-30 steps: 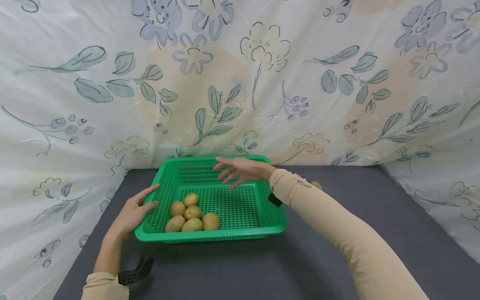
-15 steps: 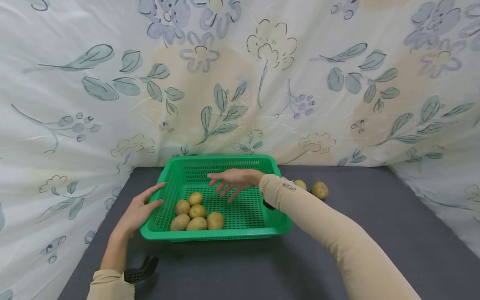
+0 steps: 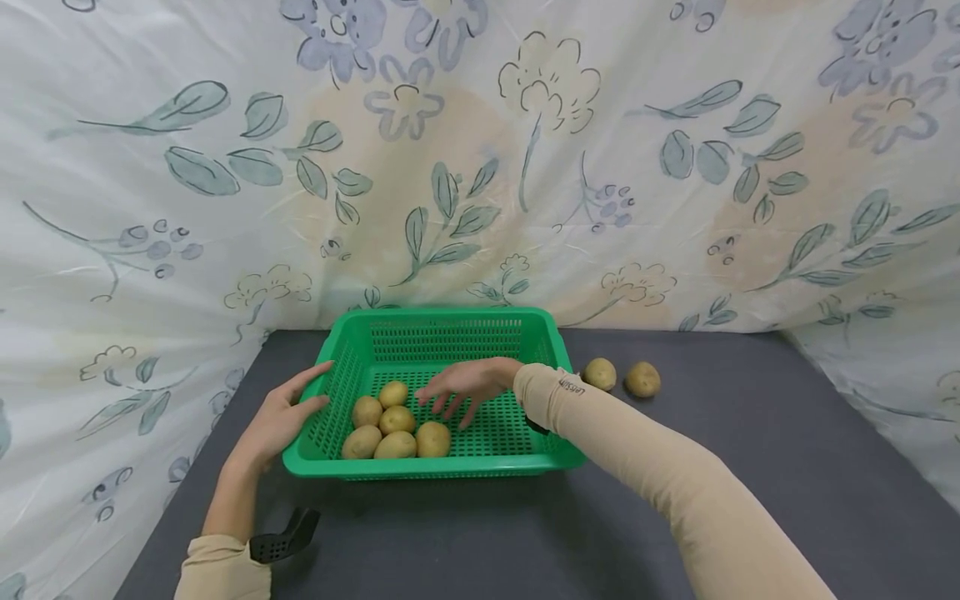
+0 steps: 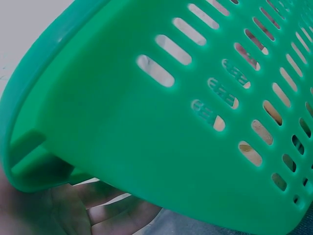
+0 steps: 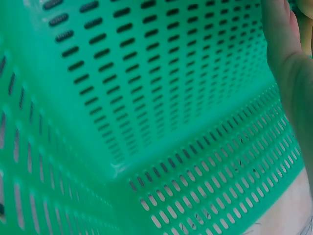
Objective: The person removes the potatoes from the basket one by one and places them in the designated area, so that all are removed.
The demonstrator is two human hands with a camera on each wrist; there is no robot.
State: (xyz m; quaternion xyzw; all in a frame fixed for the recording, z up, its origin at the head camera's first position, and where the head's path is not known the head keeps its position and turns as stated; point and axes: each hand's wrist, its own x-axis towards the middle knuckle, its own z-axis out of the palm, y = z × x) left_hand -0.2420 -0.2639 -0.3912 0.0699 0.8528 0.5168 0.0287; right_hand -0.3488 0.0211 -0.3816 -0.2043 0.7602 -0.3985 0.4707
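Note:
In the head view a green plastic basket (image 3: 435, 469) with slotted walls stands on the dark table. Several potatoes (image 3: 397, 419) lie together in its left front part. My left hand (image 3: 273, 425) grips the basket's left rim; in the left wrist view, fingers (image 4: 115, 215) of that hand show below the rim, outside the wall. Inside the basket, my right hand (image 3: 468, 387) hangs over the floor with fingers spread and pointing down-left, just right of the potatoes and holding nothing visible. The right wrist view shows this hand (image 5: 288, 49) at the upper right edge.
To the right of the basket, two more potatoes lie on the table (image 3: 712, 433), one potato (image 3: 599, 374) close to the rim and another potato (image 3: 642, 380) beside it. A floral cloth (image 3: 480, 167) hangs behind the table and along both sides.
My right hand has come down lower into the basket, its arm uncovering the two potatoes on the right. The left hand stays on the rim. The head view has shifted slightly.

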